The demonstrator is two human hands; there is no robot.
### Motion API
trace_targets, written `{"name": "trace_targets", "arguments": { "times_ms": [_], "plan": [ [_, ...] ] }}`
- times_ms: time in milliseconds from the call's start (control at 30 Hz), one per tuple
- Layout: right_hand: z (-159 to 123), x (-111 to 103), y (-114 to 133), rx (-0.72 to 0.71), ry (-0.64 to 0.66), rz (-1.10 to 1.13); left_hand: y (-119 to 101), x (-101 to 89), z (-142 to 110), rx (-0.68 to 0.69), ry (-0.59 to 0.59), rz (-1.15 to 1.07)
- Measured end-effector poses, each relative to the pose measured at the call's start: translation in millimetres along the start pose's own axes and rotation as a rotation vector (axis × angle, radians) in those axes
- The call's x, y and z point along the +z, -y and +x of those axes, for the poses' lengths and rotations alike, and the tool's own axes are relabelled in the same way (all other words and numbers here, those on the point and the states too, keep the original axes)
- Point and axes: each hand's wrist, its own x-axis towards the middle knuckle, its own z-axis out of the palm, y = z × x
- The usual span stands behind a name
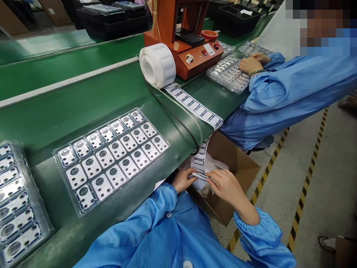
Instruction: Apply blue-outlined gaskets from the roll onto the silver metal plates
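My left hand [183, 180] and my right hand [225, 185] pinch the end of a white strip of dark-outlined stickers [198, 160] between them, just off the bench edge. From there the strip runs up over the edge and across the bench to a large white sticker roll [157, 66]. Left of my hands lies a clear plastic tray [118, 156] with rows of silvery rectangular plates, each with a round window and small holes. Some plates in it show a dark blue border, while others look plain.
An orange press machine [184, 41] stands behind the roll. A cable [175, 117] crosses the bench. Stacked trays [21, 208] lie at the left. Below my hands is a cardboard box [234, 163] holding white paper. A co-worker's hands [252, 64] touch another tray [230, 74] at the right.
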Motion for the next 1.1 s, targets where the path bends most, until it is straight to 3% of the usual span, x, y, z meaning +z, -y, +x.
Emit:
{"name": "trace_targets", "arguments": {
  "times_ms": [300,500,767,933,1033,1100],
  "plan": [
    [-1,-3,2,-0.057,-0.027,-0.061,6,-0.2,0,0.031,0.071,0.083],
    [-7,-18,21,-0.127,0.018,-0.116,13,1.7,0,0.012,0.104,0.157],
    [-4,-49,45,-0.235,-0.128,0.147,6,0.0,-11,-0.024,0.117,0.239],
    [14,-56,61,-0.259,-0.293,0.419,-14,-10.3,-56,-0.015,0.104,0.261],
    [32,-51,76,-0.306,-0.382,0.449,-30,-31.0,-108,0.097,0.199,0.334],
    [46,-46,87,-0.359,-0.435,0.443,-44,-51.7,-148,0.101,0.172,0.305]
  ]
}}
